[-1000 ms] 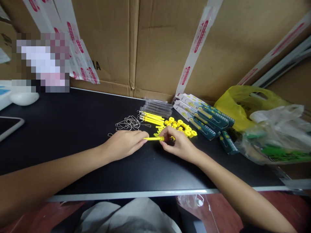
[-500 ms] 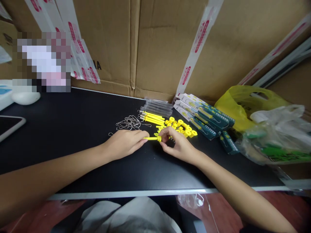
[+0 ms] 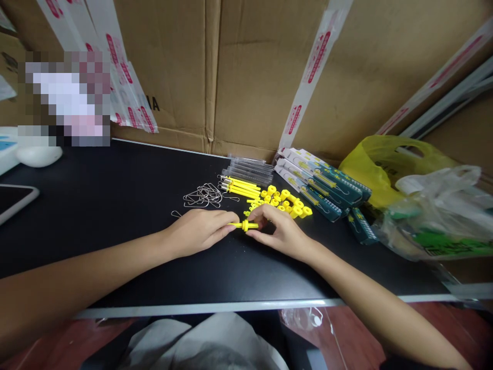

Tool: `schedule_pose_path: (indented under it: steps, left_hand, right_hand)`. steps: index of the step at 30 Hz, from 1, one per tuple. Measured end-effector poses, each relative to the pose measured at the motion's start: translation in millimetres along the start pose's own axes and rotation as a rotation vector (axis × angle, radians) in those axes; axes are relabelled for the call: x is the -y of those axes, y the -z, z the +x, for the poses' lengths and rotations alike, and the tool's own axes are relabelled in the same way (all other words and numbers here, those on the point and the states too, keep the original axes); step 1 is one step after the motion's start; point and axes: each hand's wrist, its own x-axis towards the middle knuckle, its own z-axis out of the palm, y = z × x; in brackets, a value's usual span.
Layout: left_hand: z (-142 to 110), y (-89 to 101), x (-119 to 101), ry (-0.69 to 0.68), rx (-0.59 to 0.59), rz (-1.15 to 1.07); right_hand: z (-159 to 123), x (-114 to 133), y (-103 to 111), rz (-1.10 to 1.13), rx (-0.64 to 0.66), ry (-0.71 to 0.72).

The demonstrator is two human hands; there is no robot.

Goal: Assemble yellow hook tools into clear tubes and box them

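Observation:
A thin yellow plastic rod (image 3: pixel 252 226) lies level between my two hands, just above the black table. My left hand (image 3: pixel 204 226) pinches its left end. Around the rod sits a yellow flanged collar (image 3: pixel 245 225), with a short length of rod sticking out to its right. My right hand (image 3: pixel 283 231) curves around that side, thumb and index finger at the collar. Behind the hands lie loose yellow plastic caps (image 3: pixel 296 209), yellow rods with metal ends (image 3: pixel 242 188) and a tangle of bent metal hooks (image 3: pixel 202 196).
Clear plastic tubes (image 3: pixel 248 169) lie at the back. Printed green-and-white boxes (image 3: pixel 327 187) are stacked to their right. Beyond these are a yellow plastic bag (image 3: pixel 370 164) and a clear bag (image 3: pixel 435 221). A white-edged device (image 3: pixel 19 198) rests far left. Cardboard (image 3: pixel 254 77) walls the rear.
The collar has moved left along the rod, closer to my left hand. The rod's right end now shows past it. My right hand has shifted slightly left with the collar.

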Motion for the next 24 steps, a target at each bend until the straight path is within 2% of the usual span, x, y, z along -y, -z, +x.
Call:
schedule_pose_path:
  steps: [4, 11, 15, 19, 24]
  left_hand:
    - [0, 1.8, -5, -0.001, 0.031, -0.059]
    - [1, 4.2, -12, 0.116, 0.076, -0.083]
    - [2, 2.2, -11, 0.097, 0.106, -0.087]
    - [0, 1.6, -8, 0.075, 0.092, -0.104]
    - [-1, 5.1, -5, 0.083, 0.025, -0.156]
  right_hand:
    - [1, 3, -3, -0.004, -0.005, 0.024]
    - [3, 12, -11, -0.042, -0.03, 0.097]
    - [4, 15, -14, -0.036, -0.017, 0.145]
    - [4, 13, -6, -0.032, -0.001, 0.172]
    - [4, 3, 15, -0.071, -0.186, 0.092]
